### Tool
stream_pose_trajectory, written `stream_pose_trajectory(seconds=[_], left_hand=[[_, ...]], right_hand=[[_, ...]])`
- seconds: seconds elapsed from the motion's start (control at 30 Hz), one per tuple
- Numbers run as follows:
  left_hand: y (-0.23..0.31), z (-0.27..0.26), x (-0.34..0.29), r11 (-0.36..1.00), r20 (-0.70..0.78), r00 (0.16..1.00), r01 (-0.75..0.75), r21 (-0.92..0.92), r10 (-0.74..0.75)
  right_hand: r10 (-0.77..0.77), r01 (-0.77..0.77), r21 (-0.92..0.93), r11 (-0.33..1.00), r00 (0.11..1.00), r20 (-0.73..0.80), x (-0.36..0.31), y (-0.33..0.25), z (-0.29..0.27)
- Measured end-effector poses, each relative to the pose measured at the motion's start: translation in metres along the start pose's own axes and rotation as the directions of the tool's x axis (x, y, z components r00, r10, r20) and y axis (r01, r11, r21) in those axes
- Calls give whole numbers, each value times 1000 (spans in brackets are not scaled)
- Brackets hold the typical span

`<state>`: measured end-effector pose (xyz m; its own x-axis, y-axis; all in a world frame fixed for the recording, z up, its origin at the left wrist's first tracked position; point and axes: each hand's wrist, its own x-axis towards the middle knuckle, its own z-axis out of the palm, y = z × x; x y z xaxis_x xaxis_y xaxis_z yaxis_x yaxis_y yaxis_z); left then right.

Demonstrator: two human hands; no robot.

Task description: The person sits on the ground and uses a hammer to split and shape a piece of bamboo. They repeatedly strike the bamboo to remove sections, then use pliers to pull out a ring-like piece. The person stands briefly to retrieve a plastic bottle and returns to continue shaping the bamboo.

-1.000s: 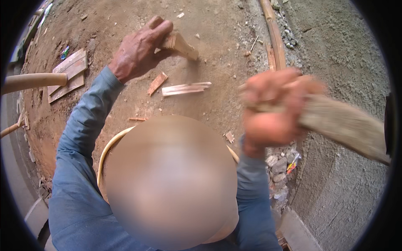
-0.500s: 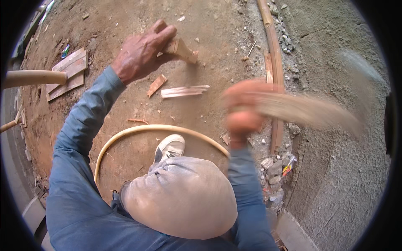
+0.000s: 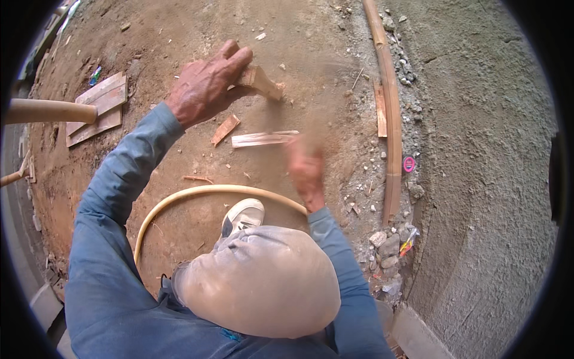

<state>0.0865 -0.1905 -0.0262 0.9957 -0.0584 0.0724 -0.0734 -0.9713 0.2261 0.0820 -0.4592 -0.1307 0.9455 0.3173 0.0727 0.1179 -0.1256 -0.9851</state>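
Observation:
My left hand (image 3: 209,78) is closed on a short wood block (image 3: 260,82), its fingers over the top end. The block leans, its lower end down toward the dirt on the right. My right hand (image 3: 306,170) is a closed fist, blurred by motion, below and right of the block. It grips a long tool, smeared so much here that its kind cannot be told. Between the hands lie a pale split strip of wood (image 3: 258,139) and a small reddish wood chip (image 3: 225,130) on the ground.
A yellow hose (image 3: 203,189) curves in front of my shoe (image 3: 247,214). Along the right runs a bamboo pole (image 3: 391,113) beside a rough concrete slope (image 3: 478,179). Flat boards (image 3: 98,107) lie at left under a pole end (image 3: 54,112). Stones (image 3: 388,246) and litter sit lower right.
My right hand has swung left and inward with the long tool, which stretched out to the right before. My left hand still holds the wood block, shifted slightly down.

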Motion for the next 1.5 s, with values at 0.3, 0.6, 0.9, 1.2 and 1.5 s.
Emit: stream_pose_trajectory(seconds=[0.3,0.6,0.9,1.2,1.5], left_hand=[[-14,7,-14,993,0,999,50,-106,-51],[-18,28,-19,993,-112,993,9,-121,-23],[-14,3,-17,998,-71,997,-8,-56,4],[-20,11,-25,989,4,994,107,-103,-107],[-35,18,-7,996,-269,961,-78,-41,64]], right_hand=[[-334,346,174,922,938,-95,56,-142,-36],[320,-271,-312,910,940,119,17,6,0],[-134,178,391,903,981,-138,31,-66,-6],[13,-45,179,983,985,172,51,-116,-16],[435,-374,-362,854,895,101,26,25,5]])
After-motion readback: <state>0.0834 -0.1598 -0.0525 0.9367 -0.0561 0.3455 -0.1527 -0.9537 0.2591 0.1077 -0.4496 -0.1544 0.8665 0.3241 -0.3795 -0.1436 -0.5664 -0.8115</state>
